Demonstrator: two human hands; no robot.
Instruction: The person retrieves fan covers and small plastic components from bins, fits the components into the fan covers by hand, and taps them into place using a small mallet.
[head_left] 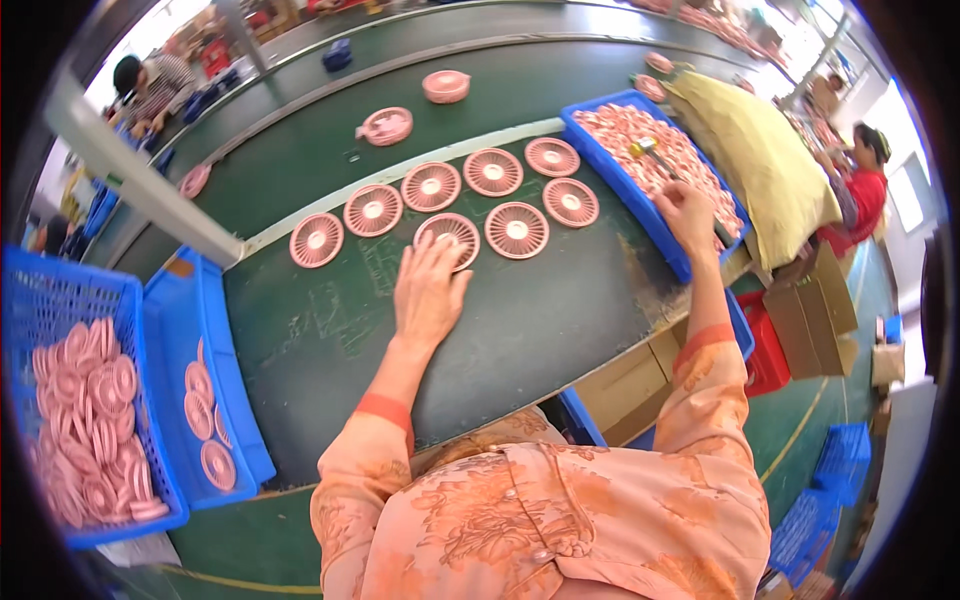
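Matt pink plastic grilles (447,236); smooth dark-green table (540,310).

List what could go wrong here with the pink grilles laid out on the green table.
1. The left hand rests its fingers on one pink grille packed close to its neighbours; a nudge might shift the rows.
2. The right hand reaches into the blue tray of small pink parts; some could spill over its rim.
3. That tray overhangs the table edge and might tip.

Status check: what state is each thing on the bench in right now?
Left hand: flat, fingers on a grille.
Right hand: reaching into tray.
Grilles: eight, lying flat in two rows.
Tray: full of pink parts.
Left crate: part full of grilles.
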